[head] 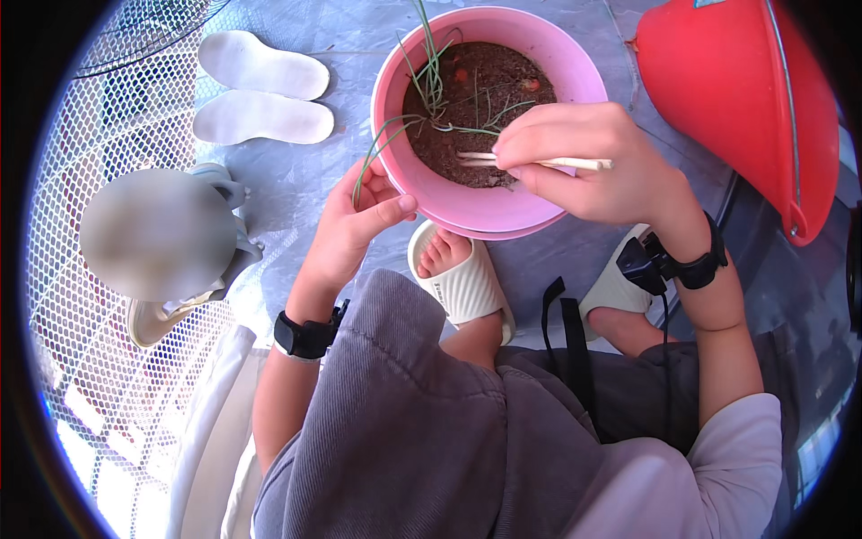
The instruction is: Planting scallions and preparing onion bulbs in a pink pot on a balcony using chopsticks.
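Observation:
A pink plastic pot (579, 74) of dark soil (471, 168) stands before me. Green, scallion-like shoots (431, 87) grow at its left side, and some thin leaves droop over the rim. Between the fingertips of my right hand (572, 158) is a pair of pale chopsticks (572, 163), held nearly level, their tips at the soil. My left hand (370, 205) curls against the pot's near left rim, with leaves hanging across its fingers. Small reddish pieces (531, 85) show in the soil.
Two white insoles (262, 91) lie on the grey floor sheet at the left. Shoes (232, 185) stand by the white mesh (87, 202), partly covered by a blurred patch. A red bucket (720, 87) lies tipped at the right. My slippered feet (465, 269) are just below the pot.

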Motion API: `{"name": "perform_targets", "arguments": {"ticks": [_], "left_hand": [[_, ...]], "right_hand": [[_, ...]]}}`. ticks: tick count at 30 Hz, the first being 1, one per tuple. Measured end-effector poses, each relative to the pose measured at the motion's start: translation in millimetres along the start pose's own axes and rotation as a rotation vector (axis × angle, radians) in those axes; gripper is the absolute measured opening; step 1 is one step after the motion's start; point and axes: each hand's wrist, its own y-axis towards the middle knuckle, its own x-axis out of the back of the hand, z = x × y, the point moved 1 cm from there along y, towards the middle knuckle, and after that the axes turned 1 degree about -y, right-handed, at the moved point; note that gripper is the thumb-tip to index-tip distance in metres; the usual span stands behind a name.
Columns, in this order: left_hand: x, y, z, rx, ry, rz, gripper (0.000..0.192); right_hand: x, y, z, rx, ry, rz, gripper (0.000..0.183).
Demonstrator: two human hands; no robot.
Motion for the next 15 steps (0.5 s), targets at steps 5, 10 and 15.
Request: {"name": "perform_targets", "arguments": {"ticks": [5, 10, 15], "left_hand": [[0.8, 1.4, 0.7, 0.008, 0.0, 0.012, 0.037], [2.0, 1.6, 0.4, 0.009, -0.011, 0.017, 0.037], [-3.4, 2.8, -1.7, -0.003, -0.112, 0.045, 0.043]], "right_hand": [[-0.2, -2.4, -0.3, -0.068, 0.03, 0.044, 0.011], [3.8, -1.6, 2.2, -0.127, 0.021, 0.02, 0.012], [3.7, -6.6, 2.3, -0.132, -0.006, 0.034, 0.011]]}}
